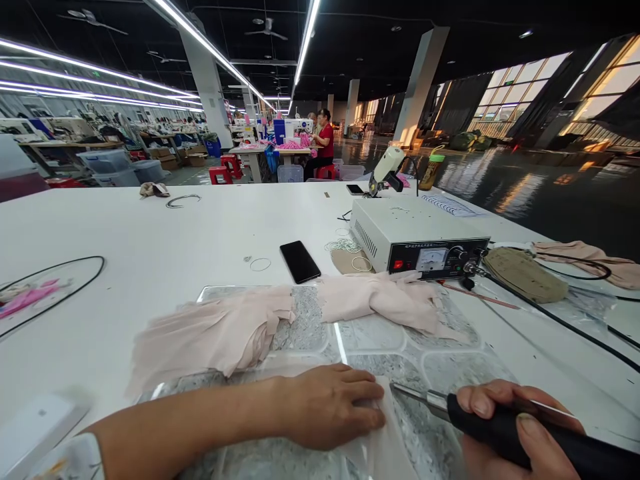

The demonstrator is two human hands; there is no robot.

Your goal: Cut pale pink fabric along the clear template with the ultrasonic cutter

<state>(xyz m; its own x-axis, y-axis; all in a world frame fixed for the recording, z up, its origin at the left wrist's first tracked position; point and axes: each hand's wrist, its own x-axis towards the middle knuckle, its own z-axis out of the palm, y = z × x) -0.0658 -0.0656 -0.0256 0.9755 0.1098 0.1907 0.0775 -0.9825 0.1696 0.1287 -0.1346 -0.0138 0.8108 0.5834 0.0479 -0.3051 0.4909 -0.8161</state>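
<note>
My left hand (333, 407) lies palm down with its fingers stretched out, pressing a strip of pale pink fabric (387, 443) against a clear patterned mat (310, 320). My right hand (515, 427) is wrapped round the black handle of an ultrasonic cutter (440, 403). Its thin metal tip points left and meets or nearly meets the fabric's edge beside my left fingertips. Beyond my hands, two piles of the same fabric rest on the mat: a fanned left pile (215, 327) and a bunched right pile (380, 300).
A generator box (420, 233) with a dial stands back right, a black cable (560, 323) running from it. A phone (299, 261) lies by the piles. There are a lamp (387, 167), a khaki pad (525, 273) and a white box (43, 427). A person (325, 137) sits at a sewing machine beyond.
</note>
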